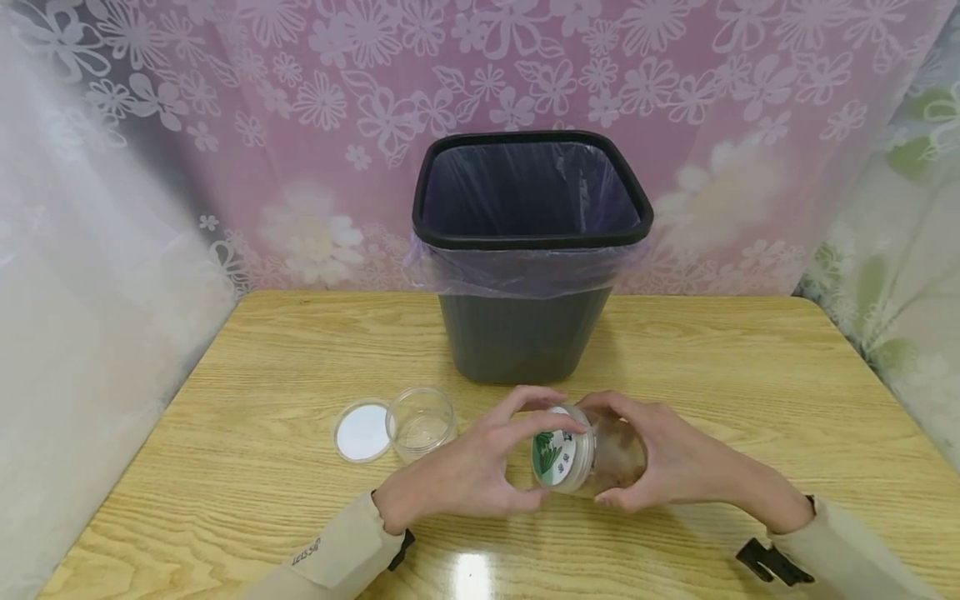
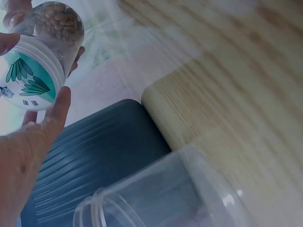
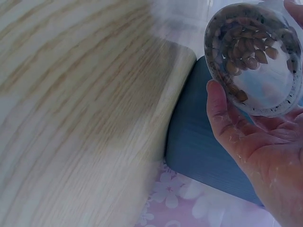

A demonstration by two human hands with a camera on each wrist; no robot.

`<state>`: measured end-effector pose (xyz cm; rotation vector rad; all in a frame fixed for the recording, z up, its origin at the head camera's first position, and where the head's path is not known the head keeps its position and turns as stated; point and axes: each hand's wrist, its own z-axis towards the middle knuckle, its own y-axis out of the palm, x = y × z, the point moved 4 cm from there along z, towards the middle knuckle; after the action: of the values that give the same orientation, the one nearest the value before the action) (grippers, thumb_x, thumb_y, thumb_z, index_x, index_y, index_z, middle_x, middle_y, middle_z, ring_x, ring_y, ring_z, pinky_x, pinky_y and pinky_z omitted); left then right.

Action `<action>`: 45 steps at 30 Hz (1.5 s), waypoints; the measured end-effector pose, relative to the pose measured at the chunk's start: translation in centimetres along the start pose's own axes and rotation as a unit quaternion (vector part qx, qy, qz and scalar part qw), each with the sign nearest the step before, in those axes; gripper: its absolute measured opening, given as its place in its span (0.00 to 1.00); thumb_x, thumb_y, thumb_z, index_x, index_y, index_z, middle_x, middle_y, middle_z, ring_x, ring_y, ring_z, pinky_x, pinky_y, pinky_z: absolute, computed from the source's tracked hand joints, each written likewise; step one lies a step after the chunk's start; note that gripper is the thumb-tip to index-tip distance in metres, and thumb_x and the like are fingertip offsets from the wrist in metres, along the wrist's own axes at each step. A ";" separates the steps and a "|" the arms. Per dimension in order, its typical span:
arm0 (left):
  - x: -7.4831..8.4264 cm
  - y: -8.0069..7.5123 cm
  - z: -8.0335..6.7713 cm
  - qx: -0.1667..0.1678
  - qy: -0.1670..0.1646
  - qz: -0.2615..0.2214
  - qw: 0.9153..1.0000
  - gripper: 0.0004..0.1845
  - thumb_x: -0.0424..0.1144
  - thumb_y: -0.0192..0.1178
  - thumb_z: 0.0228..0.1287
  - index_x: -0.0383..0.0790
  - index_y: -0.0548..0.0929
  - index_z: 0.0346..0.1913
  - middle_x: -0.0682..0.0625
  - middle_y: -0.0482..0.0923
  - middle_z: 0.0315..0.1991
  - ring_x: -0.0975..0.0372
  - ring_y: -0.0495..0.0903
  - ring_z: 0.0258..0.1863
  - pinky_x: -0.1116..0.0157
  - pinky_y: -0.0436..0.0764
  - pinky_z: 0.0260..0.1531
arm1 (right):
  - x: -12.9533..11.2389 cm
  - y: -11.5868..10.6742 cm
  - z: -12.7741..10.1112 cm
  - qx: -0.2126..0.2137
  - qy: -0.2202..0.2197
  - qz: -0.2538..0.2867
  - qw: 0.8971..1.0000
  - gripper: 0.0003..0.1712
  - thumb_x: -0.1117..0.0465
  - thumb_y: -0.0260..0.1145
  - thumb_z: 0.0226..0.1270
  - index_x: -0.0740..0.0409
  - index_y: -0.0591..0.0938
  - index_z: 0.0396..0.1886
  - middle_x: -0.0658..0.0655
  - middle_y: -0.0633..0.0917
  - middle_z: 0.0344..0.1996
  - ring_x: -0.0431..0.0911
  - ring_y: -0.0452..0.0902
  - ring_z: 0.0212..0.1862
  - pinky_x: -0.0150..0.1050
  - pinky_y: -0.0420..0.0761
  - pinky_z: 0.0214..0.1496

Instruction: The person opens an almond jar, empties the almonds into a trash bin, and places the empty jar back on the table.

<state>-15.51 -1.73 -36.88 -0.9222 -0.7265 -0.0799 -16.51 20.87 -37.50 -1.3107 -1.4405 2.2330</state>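
A clear plastic jar [image 1: 615, 454] of brown, nut-like pieces lies tilted on its side between both hands. My right hand [image 1: 675, 450] grips it round the body near its base. On its left end is a lid [image 1: 555, 446] with a green leaf label, facing left. The fingers and thumb of my left hand [image 1: 480, 462] curve about this lid, fingertips at its rim. In the right wrist view, the pieces [image 3: 248, 47] show through the jar's round bottom. An uncovered clear jar [image 1: 422, 417] stands left of my left hand, beside a white-centred round lid [image 1: 363, 432].
A dark waste bin [image 1: 525, 333] with a translucent purple liner stands on the wooden table [image 1: 300, 350], just beyond the hands. Pink floral curtain [image 1: 360, 167] hangs behind it, and pale sheeting [image 1: 90, 292] flanks the table's left side.
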 end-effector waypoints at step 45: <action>-1.3 0.6 -0.1 0.008 -0.187 -0.095 0.978 0.46 0.33 0.75 0.45 0.65 0.70 0.68 0.51 0.68 0.63 0.63 0.75 0.56 0.76 0.83 0.47 | 0.6 0.9 -0.3 0.068 -0.051 -0.059 0.995 0.51 0.49 0.88 0.42 0.49 0.72 0.66 0.46 0.84 0.56 0.36 0.82 0.50 0.36 0.85 0.46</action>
<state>-16.25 -1.74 -38.11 -0.8586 -1.1631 -0.0700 -16.38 20.93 -38.63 -1.0563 -1.3335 2.3051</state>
